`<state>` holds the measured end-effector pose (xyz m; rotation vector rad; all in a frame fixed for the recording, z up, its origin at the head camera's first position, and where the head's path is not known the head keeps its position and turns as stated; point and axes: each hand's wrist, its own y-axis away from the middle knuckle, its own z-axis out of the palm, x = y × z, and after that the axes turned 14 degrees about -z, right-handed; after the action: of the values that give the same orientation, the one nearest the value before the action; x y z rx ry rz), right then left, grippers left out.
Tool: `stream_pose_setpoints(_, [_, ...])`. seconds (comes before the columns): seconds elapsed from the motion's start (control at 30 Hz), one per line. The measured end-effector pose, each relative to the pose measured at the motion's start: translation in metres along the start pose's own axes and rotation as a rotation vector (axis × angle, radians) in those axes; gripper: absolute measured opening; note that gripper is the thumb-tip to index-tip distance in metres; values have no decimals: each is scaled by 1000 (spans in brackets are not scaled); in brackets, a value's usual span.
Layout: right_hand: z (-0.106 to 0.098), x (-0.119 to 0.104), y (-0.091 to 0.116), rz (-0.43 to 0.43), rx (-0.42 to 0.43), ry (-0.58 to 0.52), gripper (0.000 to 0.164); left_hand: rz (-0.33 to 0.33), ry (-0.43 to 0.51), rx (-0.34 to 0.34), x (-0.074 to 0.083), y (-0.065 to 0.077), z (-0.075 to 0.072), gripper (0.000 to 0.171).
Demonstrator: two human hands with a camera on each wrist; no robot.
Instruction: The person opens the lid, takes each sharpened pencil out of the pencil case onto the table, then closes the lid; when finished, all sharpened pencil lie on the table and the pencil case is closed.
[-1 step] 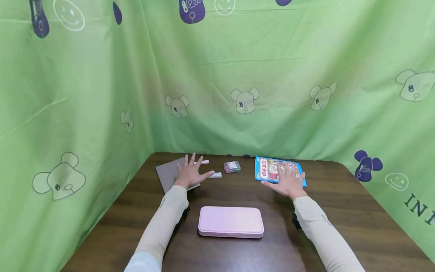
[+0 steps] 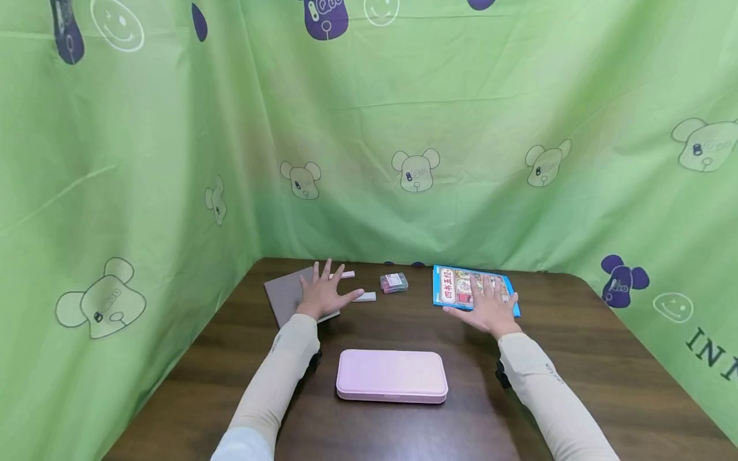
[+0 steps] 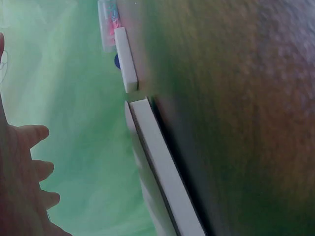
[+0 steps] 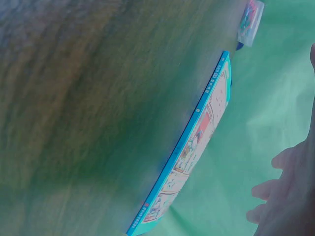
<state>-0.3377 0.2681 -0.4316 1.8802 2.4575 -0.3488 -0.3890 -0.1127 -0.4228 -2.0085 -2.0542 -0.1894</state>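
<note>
The left hand and the right hand are hanging well apart, palms down, fingers spreading wide and holding nothing; in the wrist views a gap is showing between each hand and the thing below it. The left hand is hovering over a grey notebook, which is lying flat at the table's far left and showing its white page edges; the right hand is hovering over a blue-edged book with a picture cover, lying flat at the far right. Just beside the left thumb a white block is lying on the table; behind the fingers a pink-and-white strip is peeking out, though the hand is covering too much of it to tell what it is. Between the hands, farther back, a small clear box is holding coloured contents; nearer the person, a pink case is resting lid-down between the forearms; all are lying on a dark wooden table, and a green printed curtain is hanging behind.
</note>
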Motion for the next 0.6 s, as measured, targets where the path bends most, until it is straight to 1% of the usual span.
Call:
stream_pose_setpoints(0.2, [-1, 0, 3, -6, 11, 18, 118, 13, 12, 23, 0, 2, -1, 101])
stream_pose_setpoints(0.4, [-1, -3, 6, -5, 6, 21, 118, 1, -6, 21, -1, 6, -4, 99])
stream_pose_setpoints(0.6, [-4, -6, 6, -2, 30, 11, 117, 1, -11, 33, 1, 7, -8, 100])
